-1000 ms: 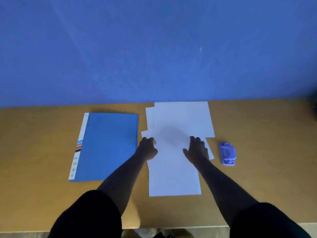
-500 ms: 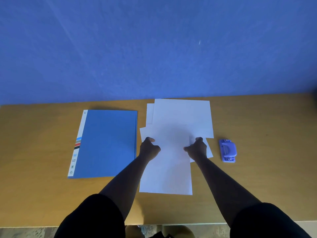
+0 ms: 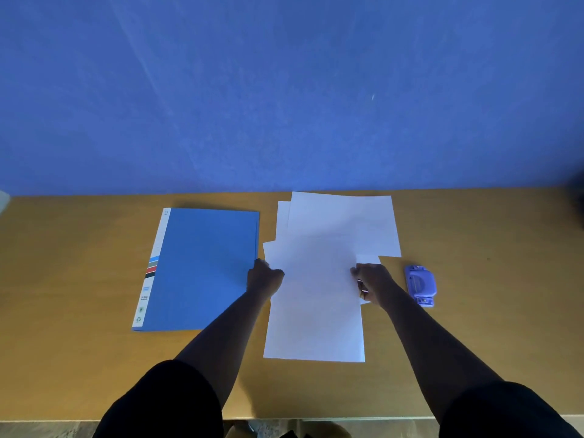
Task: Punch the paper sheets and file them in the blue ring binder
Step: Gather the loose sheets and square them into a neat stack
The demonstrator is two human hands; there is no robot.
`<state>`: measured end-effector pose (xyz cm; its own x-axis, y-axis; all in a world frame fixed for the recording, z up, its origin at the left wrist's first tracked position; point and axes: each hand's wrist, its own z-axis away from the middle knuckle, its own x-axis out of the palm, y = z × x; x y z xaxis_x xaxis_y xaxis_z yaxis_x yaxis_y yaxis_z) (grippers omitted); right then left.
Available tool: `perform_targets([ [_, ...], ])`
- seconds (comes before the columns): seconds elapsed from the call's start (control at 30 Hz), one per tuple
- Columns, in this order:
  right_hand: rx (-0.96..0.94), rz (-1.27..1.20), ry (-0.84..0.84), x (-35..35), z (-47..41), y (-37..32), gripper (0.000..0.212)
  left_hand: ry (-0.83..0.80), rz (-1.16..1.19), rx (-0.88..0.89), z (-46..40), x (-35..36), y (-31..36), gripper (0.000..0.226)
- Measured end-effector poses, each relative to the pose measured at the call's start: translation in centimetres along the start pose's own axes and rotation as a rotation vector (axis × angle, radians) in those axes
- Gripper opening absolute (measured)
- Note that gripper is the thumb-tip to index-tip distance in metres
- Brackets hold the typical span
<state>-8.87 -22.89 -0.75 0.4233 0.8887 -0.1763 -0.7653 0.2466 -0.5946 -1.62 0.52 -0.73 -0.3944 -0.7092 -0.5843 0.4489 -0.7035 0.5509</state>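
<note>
You are at the gathering step: the paper sheets lie fanned out of square on the wooden table, and nothing looks punched or filed yet. Your left hand sits at the left edge of the top sheet with its fingers curled, apparently pinching that edge, and your right hand grips the right edge in the same way; the two hands are apart, one on each side of the sheet. How firmly either holds the paper you cannot tell from this angle. The next move, as it appears, calls for drawing the loose sheets into one stack and squaring their edges, so that they will slide evenly into the hole punch. The sheets are thin, plain white and limp, so expect them to slip over one another and buckle if pushed from one side only. The punch is a small, rounded, lilac plastic piece, lying just right of your right hand. The blue ring binder lies closed and flat just left of the sheets, a smooth rectangular cover with a white spine strip bearing coloured stripes; it must be opened before filing.
</note>
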Motion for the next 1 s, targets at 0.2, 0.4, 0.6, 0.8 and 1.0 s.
perform_targets([
  [0.2, 0.027, -0.133, -0.035, 0.4, 0.1, 0.0, 0.015, -0.140, 0.232, -0.128, 0.1, -0.8, -0.5, 0.042],
  [0.4, 0.030, -0.036, -0.026, 1.0, 0.3, 0.1, 0.008, -0.126, 0.188, -0.036, 0.5, -2.0, -0.5, 0.027],
  [0.6, -0.005, 0.114, 0.022, 1.6, 0.3, 0.3, 0.010, 0.002, 0.075, 0.077, 0.2, -3.5, -0.9, 0.012],
  [0.8, -0.009, 0.132, 0.028, 1.9, 0.9, 0.3, 0.025, 0.195, 0.054, 0.135, -0.4, -5.8, -1.7, 0.016],
  [1.0, -0.076, 0.260, 0.013, 2.4, 1.0, 0.7, 0.027, 0.256, 0.129, 0.071, -1.2, -7.4, -2.9, 0.029],
])
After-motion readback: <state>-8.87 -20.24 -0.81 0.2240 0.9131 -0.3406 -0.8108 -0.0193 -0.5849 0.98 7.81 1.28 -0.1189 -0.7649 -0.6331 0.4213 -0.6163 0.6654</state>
